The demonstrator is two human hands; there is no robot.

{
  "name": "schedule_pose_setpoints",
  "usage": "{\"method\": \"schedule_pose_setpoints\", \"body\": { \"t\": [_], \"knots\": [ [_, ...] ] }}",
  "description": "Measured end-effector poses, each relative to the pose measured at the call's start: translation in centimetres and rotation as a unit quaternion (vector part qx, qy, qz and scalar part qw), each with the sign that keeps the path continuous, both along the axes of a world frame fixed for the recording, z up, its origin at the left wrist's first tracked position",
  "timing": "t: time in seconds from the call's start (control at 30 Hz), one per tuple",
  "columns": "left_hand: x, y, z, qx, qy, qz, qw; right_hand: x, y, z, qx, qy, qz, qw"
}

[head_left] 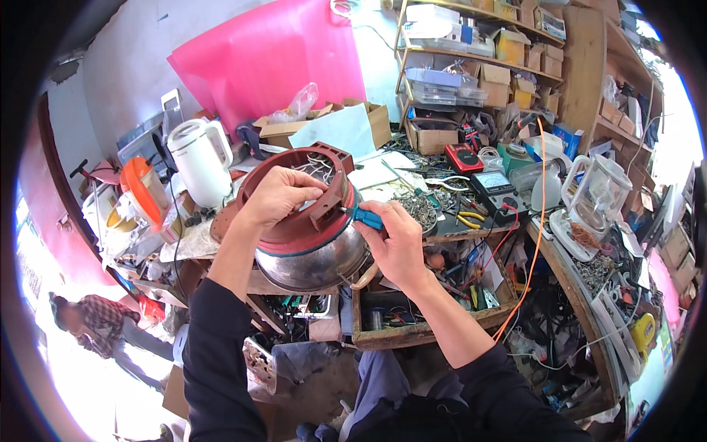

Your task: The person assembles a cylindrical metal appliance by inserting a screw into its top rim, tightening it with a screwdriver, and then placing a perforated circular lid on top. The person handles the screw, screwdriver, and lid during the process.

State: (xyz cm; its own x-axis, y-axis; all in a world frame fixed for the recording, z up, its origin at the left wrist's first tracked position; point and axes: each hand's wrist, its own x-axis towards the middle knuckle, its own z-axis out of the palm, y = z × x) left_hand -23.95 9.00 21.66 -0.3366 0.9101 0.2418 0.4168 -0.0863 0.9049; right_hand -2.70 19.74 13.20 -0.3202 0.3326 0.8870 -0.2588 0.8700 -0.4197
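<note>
An electric kettle with a silver metal body (313,264) lies upside down at the bench's front edge. White wires (319,163) show inside its open red-brown plastic base (271,168). My left hand (283,196) reaches over the base from the left, thumb and fingertips pinched at the opening; whatever they hold is hidden. My right hand (401,247) grips a blue-handled screwdriver (367,216), whose tip meets the side of the base's bracket-like part. A pale curved handle or spout (364,278) sticks out low on the kettle's right.
Pliers (469,219), a red meter (463,158) and an analog meter (496,190) lie right of the kettle. Below is an open wooden drawer (398,337) of parts. An orange cord (536,258) hangs at right. A white jug (200,163) stands left. Another person (107,324) is at far left.
</note>
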Motion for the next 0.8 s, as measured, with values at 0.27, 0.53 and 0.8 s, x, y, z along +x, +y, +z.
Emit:
{"method": "schedule_pose_setpoints", "body": {
  "t": [0.27,0.53,0.8],
  "knots": [
    [-1.1,1.3,0.9,-0.071,0.023,0.018,0.997,-0.1,0.1,0.1,0.000,0.010,0.002,1.000],
    [-0.9,1.4,2.5,-0.126,0.042,-0.007,0.991,0.0,0.2,0.1,0.022,0.012,-0.008,1.000],
    [-0.2,1.2,3.2,-0.135,0.046,-0.004,0.990,0.0,0.2,0.3,0.012,0.000,-0.009,1.000]
  ]
}}
